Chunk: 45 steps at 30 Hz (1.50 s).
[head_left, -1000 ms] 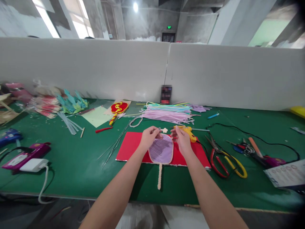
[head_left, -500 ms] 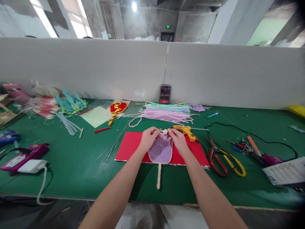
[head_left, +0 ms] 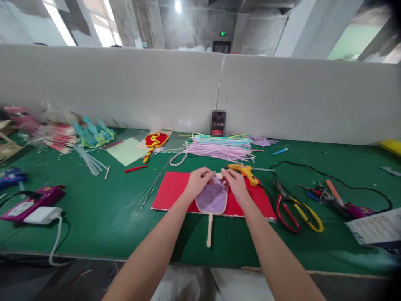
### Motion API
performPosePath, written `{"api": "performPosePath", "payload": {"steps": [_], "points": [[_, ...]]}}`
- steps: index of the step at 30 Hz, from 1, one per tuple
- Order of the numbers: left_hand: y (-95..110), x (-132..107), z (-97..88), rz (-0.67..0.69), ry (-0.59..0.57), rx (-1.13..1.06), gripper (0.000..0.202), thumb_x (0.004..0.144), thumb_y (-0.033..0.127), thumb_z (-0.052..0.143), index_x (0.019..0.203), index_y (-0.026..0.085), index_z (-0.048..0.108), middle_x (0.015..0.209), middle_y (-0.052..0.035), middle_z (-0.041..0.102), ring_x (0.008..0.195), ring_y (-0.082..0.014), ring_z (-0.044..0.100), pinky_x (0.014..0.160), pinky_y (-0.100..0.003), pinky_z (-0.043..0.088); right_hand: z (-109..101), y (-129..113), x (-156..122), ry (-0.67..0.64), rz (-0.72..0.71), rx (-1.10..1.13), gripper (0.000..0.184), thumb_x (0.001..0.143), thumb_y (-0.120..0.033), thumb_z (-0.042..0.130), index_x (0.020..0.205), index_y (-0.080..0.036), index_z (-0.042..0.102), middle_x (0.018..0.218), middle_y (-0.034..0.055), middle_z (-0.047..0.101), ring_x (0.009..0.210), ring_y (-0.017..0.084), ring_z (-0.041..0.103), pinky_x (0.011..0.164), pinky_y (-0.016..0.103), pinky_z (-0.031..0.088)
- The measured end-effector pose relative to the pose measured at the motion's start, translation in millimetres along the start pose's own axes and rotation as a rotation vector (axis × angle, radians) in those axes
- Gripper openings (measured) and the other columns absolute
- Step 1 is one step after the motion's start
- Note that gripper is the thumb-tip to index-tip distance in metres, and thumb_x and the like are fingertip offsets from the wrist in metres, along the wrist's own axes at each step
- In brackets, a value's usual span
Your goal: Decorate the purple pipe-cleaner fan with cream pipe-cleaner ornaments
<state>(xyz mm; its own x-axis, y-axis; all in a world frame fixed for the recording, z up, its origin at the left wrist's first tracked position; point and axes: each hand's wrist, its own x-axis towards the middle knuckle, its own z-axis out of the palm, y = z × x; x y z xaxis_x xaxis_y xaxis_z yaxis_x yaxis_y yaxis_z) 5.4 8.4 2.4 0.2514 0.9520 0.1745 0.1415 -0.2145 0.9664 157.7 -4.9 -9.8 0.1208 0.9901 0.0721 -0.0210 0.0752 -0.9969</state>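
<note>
A purple fan (head_left: pixel 212 200) with a cream rim and a twisted cream handle (head_left: pixel 209 232) lies on the red board (head_left: pixel 173 190), its handle pointing toward me. At its top edge my left hand (head_left: pixel 200 179) and my right hand (head_left: pixel 234 182) face each other, fingers pinched. Between them is a small cream piece (head_left: pixel 219 176), perhaps a flower shape, gripped from both sides. My fingers partly cover it and the fan's upper end. Just beyond my right hand a yellow glue gun (head_left: pixel 247 172) rests on the board.
Purple and teal pipe cleaners (head_left: pixel 219 148) are heaped behind the board. To the right lie red-and-yellow-handled pliers (head_left: pixel 286 205), scissors (head_left: pixel 321 194) and a black cord (head_left: pixel 338 171). A red-and-yellow fan (head_left: pixel 156 140), thin wires (head_left: pixel 149 190) and a purple power strip (head_left: pixel 34 202) are on the left.
Both hands stay at the fan's top edge with the small cream piece between them; the fingers have shifted slightly. The whole view has moved a little.
</note>
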Motion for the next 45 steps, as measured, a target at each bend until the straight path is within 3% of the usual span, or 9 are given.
{"api": "performPosePath", "payload": {"steps": [16, 36, 45], "points": [[-2.2, 3.2, -2.5, -0.043, 0.041, -0.063, 0.020, 0.075, 0.034, 0.053, 0.068, 0.016, 0.056, 0.055, 0.0004, 0.063, 0.052, -0.0116, 0.059, 0.053, -0.021, 0.046, 0.1, 1.1, 0.5, -0.043, 0.007, 0.031, 0.025, 0.065, -0.040, 0.064, 0.075, -0.018, 0.061, 0.059, -0.0001, 0.061, 0.052, 0.013, 0.055, 0.040, 0.020, 0.042], [-3.8, 2.4, -2.6, -0.015, 0.011, -0.011, 0.018, 0.075, 0.032, 0.052, 0.068, 0.017, 0.057, 0.055, 0.0008, 0.064, 0.053, -0.0119, 0.060, 0.056, -0.021, 0.046, 2.3, 4.1, 1.1, -0.040, -0.036, -0.035, 0.031, 0.063, -0.047, 0.065, 0.073, -0.017, 0.061, 0.058, -0.0005, 0.059, 0.048, 0.011, 0.051, 0.038, 0.020, 0.041], [0.1, 0.9, -2.6, -0.009, 0.015, 0.003, 0.018, 0.076, 0.030, 0.051, 0.067, 0.016, 0.057, 0.056, 0.0003, 0.064, 0.053, -0.0114, 0.059, 0.056, -0.020, 0.045, 0.6, 2.2, 0.2, -0.038, -0.014, -0.036, 0.034, 0.069, -0.052, 0.057, 0.065, -0.018, 0.059, 0.056, -0.0007, 0.059, 0.049, 0.012, 0.054, 0.039, 0.021, 0.042]]}}
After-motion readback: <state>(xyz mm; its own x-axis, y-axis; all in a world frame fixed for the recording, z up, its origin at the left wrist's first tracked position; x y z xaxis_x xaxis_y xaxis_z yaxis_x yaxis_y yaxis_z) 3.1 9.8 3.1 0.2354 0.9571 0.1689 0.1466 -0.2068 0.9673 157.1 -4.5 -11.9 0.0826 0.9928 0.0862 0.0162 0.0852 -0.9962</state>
